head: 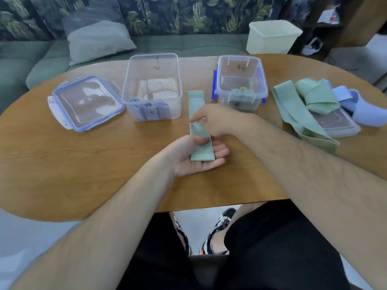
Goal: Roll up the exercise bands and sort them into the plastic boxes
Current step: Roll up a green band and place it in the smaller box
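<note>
While the green band (195, 105) is being held flat, probably for rolling, its near end is being pinched by the left hand (194, 160): thumb on top, fingers underneath. Just past that thumb it is being steadied by the right hand (215, 120), fingers bent; pinch or press unclear. Green-roll box (259, 84) is standing beyond the fingertips, rightward.
</note>
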